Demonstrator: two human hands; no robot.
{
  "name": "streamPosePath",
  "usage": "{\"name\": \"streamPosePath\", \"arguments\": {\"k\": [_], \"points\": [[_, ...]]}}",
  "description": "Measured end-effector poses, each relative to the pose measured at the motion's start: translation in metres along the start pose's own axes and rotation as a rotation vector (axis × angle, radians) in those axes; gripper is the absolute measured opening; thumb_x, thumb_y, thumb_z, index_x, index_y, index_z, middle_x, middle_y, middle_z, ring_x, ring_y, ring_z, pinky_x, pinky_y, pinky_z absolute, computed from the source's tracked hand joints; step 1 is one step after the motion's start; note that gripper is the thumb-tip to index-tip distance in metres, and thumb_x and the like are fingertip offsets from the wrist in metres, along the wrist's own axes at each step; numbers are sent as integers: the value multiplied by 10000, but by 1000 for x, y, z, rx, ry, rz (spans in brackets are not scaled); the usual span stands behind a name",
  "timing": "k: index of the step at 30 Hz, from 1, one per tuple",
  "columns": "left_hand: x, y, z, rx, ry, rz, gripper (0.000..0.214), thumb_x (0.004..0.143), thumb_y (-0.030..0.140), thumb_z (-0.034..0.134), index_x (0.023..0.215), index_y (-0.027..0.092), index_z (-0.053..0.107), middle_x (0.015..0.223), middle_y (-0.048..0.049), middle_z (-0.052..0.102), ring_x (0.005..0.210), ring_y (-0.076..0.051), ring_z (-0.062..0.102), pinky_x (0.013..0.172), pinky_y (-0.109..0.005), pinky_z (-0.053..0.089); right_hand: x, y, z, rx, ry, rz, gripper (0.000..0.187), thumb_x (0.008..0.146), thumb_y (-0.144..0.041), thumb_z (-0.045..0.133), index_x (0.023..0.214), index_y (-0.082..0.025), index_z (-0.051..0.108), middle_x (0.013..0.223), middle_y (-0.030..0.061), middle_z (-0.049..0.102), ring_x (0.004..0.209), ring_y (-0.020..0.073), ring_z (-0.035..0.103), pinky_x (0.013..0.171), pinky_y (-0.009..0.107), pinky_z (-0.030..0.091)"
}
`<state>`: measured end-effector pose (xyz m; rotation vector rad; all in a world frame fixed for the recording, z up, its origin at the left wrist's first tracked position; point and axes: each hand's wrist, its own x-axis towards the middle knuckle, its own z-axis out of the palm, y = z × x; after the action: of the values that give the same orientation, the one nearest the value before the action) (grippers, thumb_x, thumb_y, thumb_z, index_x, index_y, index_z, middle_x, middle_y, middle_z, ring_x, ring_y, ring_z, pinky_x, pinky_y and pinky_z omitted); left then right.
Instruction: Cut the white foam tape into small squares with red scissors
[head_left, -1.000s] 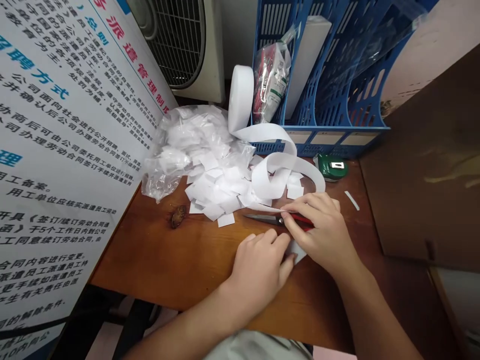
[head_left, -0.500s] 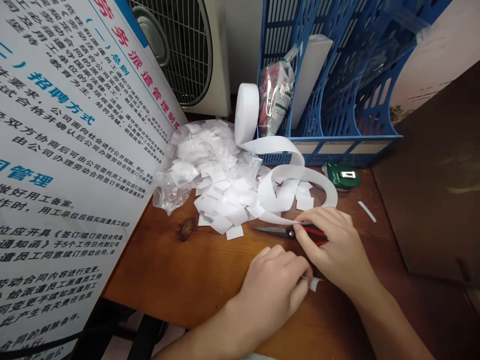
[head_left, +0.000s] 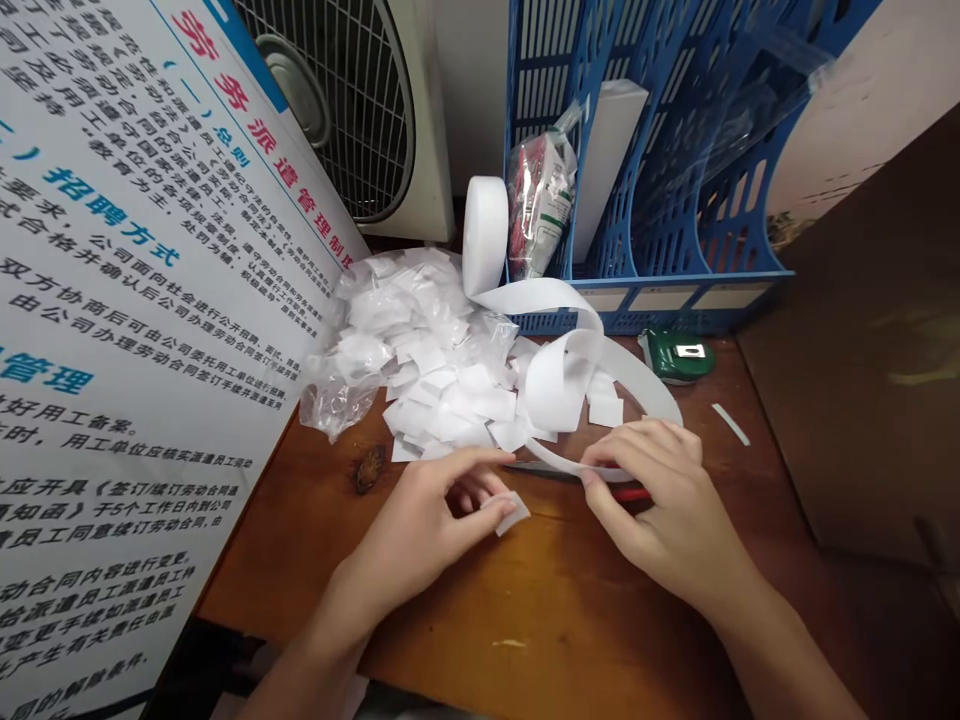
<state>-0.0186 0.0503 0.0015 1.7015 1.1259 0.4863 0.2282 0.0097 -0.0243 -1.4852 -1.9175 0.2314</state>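
My left hand (head_left: pixel 431 510) holds a small cut white piece (head_left: pixel 514 514) between the thumb and the curled fingers, with the index finger stretched out above. Thumb and fingertips of my right hand (head_left: pixel 652 480) pinch the edge of a white strip (head_left: pixel 637 360), which loops back to an upright white roll (head_left: pixel 486 235). Scissors with red handles (head_left: pixel 630 492) lie on the table under the strip and my right hand, mostly hidden. Beyond my left hand spreads a heap of cut white pieces (head_left: pixel 454 400), partly in a clear plastic bag (head_left: pixel 341 400).
A blue file rack (head_left: pixel 675 300) stands at the back, with a green tape measure (head_left: pixel 679 357) before it. A thin white sliver (head_left: pixel 730 424) lies at right. A printed board (head_left: pixel 150 330) leans at left, near a fan (head_left: pixel 427 120). A dark mark (head_left: pixel 369 468) shows on the wood.
My left hand has moved left, away from my right hand, and now shows the small white piece in its fingers. My right hand has shifted slightly down, and the strip now covers more of the scissors.
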Motion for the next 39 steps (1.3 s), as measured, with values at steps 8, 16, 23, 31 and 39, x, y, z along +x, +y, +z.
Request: {"name": "streamPosePath", "arguments": {"k": [8, 16, 23, 31, 39], "points": [[-12, -8, 15, -84, -112, 124, 403, 952, 135, 684, 1320, 301, 673, 1002, 48, 829, 867, -112, 764, 789, -176, 566, -8, -10, -5, -66, -80, -92, 316, 878, -18, 508, 1109, -200, 625, 824, 1, 651, 828, 200, 573, 912, 437, 355], [-6, -9, 21, -141, -45, 148, 608, 894, 137, 759, 1446, 282, 549, 954, 44, 765, 819, -106, 736, 831, -202, 592, -7, -32, -2, 65, -313, -28, 190, 885, -90, 554, 958, -212, 681, 808, -2, 587, 794, 205, 430, 760, 396, 253], [-6, -6, 21, -87, -9, 130, 542, 856, 146, 801, 1352, 289, 637, 847, 65, 815, 700, -118, 708, 679, -218, 524, -7, -34, -1, 68, -472, -16, 189, 968, -124, 487, 912, -207, 648, 838, 12, 576, 856, 226, 419, 793, 413, 262], [-7, -1, 32, -295, 68, -58, 484, 823, 231, 853, 1278, 269, 689, 819, 34, 818, 694, -129, 679, 687, -234, 506, -7, -34, -4, 129, -474, -3, 206, 953, -93, 482, 954, -208, 654, 853, 9, 592, 857, 216, 439, 809, 416, 271], [-10, -6, 40, -220, 195, 11, 458, 821, 248, 844, 1257, 230, 706, 970, -23, 794, 796, -149, 668, 707, -237, 524, -9, -34, -4, 134, -418, -8, 144, 979, -118, 544, 934, -224, 630, 846, -10, 617, 831, 197, 448, 792, 411, 279]]}}
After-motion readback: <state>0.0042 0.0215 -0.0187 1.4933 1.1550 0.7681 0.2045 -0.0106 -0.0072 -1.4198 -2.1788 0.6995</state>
